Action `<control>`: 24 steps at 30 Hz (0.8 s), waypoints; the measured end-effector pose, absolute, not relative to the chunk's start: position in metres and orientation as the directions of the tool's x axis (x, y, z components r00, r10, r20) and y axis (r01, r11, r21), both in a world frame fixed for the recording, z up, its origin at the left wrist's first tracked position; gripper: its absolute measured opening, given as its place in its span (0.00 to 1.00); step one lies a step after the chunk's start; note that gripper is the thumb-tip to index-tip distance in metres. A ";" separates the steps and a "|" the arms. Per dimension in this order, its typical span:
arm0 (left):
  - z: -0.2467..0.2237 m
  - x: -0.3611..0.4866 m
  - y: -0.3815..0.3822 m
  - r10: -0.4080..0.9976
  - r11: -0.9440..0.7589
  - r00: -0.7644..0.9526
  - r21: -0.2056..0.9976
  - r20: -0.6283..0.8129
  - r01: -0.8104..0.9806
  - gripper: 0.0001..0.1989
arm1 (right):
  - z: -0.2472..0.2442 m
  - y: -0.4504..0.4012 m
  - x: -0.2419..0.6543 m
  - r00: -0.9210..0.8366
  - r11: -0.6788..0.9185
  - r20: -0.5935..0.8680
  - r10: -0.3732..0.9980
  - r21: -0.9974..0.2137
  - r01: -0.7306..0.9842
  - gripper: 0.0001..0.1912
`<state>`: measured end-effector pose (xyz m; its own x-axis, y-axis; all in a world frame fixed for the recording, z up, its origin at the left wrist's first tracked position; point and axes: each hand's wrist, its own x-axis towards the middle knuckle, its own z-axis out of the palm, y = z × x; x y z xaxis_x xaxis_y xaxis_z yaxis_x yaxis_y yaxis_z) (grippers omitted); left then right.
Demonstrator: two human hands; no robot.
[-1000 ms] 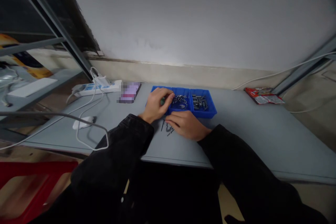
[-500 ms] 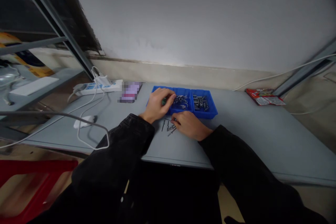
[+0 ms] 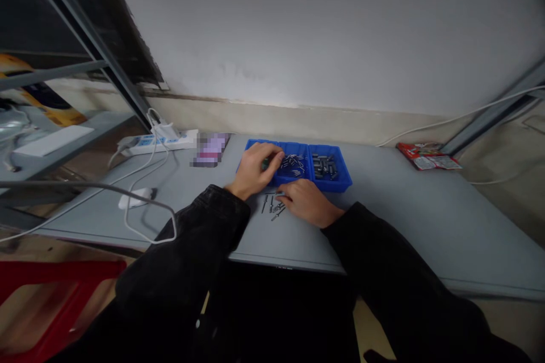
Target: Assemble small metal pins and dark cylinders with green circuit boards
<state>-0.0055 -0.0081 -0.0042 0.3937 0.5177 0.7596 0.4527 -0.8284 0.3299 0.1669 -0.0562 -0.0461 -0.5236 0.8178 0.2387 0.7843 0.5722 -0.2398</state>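
had several thin metal pieces (image 3: 271,204) out on the tabletop (image 3: 395,198), just in front of the blue tray (image 3: 334,186); had small metal parts (image 3: 293,165) and dark cylinders (image 3: 324,167) left in its compartments, so seemed only partway along. had the left grip (image 3: 254,167) curled by something green (image 3: 264,163), the right grip (image 3: 304,199) narrow at the pieces; could not tell whether holding anything.

Compared with one second ago, the right hand (image 3: 309,202) is positioning itself farther to the right, most of this shift already showing half a second ago. Its fingertips are uncovering more of the loose metal pins (image 3: 272,206), so the right part of the group is now showing on the tabletop (image 3: 272,241). A crosswise pin (image 3: 269,193) is appearing at the far side, just left of the fingertips; whether they are touching it is unclear.
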 end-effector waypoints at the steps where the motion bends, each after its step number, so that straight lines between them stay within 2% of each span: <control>1: -0.004 -0.005 -0.008 0.518 -0.830 0.396 0.331 0.758 0.450 0.12 | -0.047 -0.056 0.167 -0.521 0.568 0.235 0.821 -0.241 0.787 0.06; 11: -0.005 -0.005 -0.008 0.520 -0.830 0.390 0.341 0.760 0.442 0.10 | -0.043 -0.057 0.166 -0.544 0.605 0.274 0.793 -0.253 0.754 0.09; 16: -0.004 -0.006 -0.009 0.501 -0.839 0.392 0.321 0.772 0.440 0.11 | -0.037 -0.060 0.169 -0.527 0.680 0.451 0.721 -0.311 0.664 0.08; 24: -0.008 -0.008 -0.005 0.475 -0.856 0.403 0.304 0.782 0.419 0.09 | -0.036 -0.056 0.177 -0.341 0.705 0.717 0.608 -0.289 0.647 0.08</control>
